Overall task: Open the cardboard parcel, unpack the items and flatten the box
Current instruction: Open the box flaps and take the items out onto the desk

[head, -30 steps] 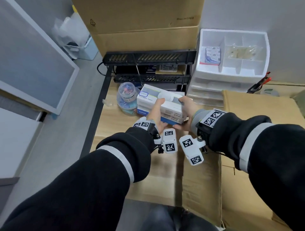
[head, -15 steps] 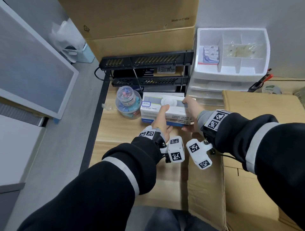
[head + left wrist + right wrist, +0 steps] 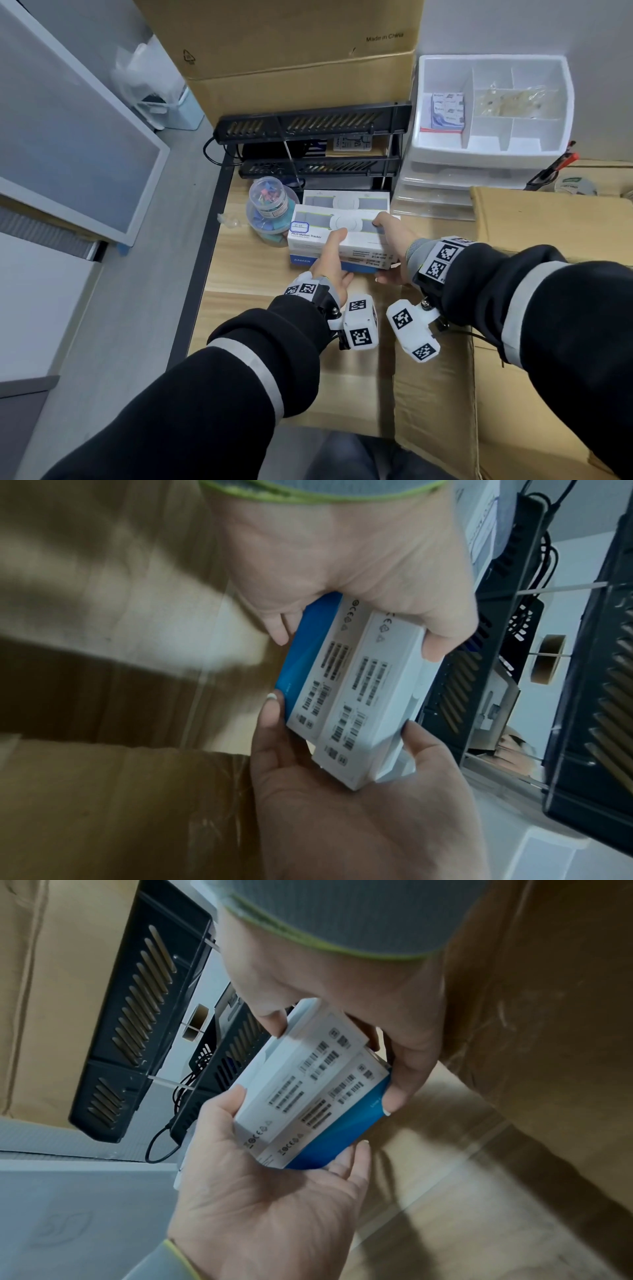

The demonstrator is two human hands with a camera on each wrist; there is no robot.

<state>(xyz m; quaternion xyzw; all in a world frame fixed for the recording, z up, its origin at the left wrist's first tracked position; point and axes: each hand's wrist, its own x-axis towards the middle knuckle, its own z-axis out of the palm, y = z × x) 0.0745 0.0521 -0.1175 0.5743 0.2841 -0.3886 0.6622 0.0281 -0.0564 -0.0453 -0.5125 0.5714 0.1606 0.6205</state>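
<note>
Both hands hold a small stack just above the wooden table point(image 3: 239, 274): a white tracker box point(image 3: 318, 228) on top of a blue-and-white box point(image 3: 359, 265). My left hand point(image 3: 334, 260) grips the near left, thumb on top and fingers beneath the blue underside point(image 3: 301, 653). My right hand point(image 3: 387, 250) grips the right end the same way. A second white box point(image 3: 346, 200) of the same print shows just behind the stack; whether they touch I cannot tell. The open cardboard parcel point(image 3: 435, 394) lies at the lower right with its flaps spread.
A clear jar of clips point(image 3: 269, 202) stands left of the stack. Black slotted trays point(image 3: 308, 125) sit behind, a white drawer unit point(image 3: 493, 102) to the right rear, and big cartons point(image 3: 291, 51) against the wall. The table's left edge drops to grey floor point(image 3: 137, 308).
Both hands carried the stack slightly down and toward the table, beside the clear jar. The second white box behind the stack now shows separately. The grips are unchanged.
</note>
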